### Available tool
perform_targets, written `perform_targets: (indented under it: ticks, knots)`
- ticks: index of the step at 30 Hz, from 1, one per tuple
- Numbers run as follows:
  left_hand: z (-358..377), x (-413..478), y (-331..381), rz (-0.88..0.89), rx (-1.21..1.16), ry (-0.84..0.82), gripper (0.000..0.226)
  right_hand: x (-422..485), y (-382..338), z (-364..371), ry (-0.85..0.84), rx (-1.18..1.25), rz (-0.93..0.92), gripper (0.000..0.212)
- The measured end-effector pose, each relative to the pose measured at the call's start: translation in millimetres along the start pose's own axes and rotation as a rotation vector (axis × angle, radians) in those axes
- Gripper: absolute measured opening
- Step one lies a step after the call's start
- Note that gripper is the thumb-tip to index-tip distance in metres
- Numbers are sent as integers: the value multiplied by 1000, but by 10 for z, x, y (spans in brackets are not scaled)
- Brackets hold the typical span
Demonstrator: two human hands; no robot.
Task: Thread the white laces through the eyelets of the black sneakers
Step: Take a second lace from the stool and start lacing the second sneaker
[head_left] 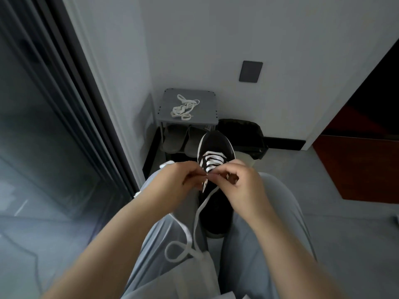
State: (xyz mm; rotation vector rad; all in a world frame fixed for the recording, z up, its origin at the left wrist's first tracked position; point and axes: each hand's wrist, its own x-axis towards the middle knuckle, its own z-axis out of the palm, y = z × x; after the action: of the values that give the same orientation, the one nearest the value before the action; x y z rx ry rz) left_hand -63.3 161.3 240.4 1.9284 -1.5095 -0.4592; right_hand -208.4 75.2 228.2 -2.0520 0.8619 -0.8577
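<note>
Sneaker (pixel 216 145) sits toe-away between the knees, lower eyelets crossed with white lace (pixel 212 160). Left hand (pixel 179 180) and right hand (pixel 239 184) both pinch the lace at the next eyelet, which the hands hide. Risks: tip misses or skips a hole; loose tail (pixel 196 216) draped over the lap snags and pulls rows uneven. Spare lace (pixel 183 107) lies on grey shoe rack (pixel 166 98), slippers (pixel 183 141) beneath, black bin (pixel 244 134) beside, none in the way

The sneaker (pixel 216 145) lies between the legs (pixel 248 255), its lace (pixel 197 214) trailing back over them. Behind it a rack (pixel 207 114) carries a loose lace (pixel 183 107), slippers (pixel 183 140) apparently beneath; a bin (pixel 244 134) stands to the rack's right.
</note>
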Motion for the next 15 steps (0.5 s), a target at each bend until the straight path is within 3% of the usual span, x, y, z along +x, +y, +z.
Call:
perform_targets:
  ticks: [2,5,15]
  knots:
    - [38,-51,-49,-52,37,81,7,-27,48,8,31,-124,-14,5]
    - [96,-99,-25,-82,101,96,12,-88,91,48,-26,-309,5,20]
    - [129,-33,116,-99,277,-50,23,-107,85,148,-82,-191,123,16]
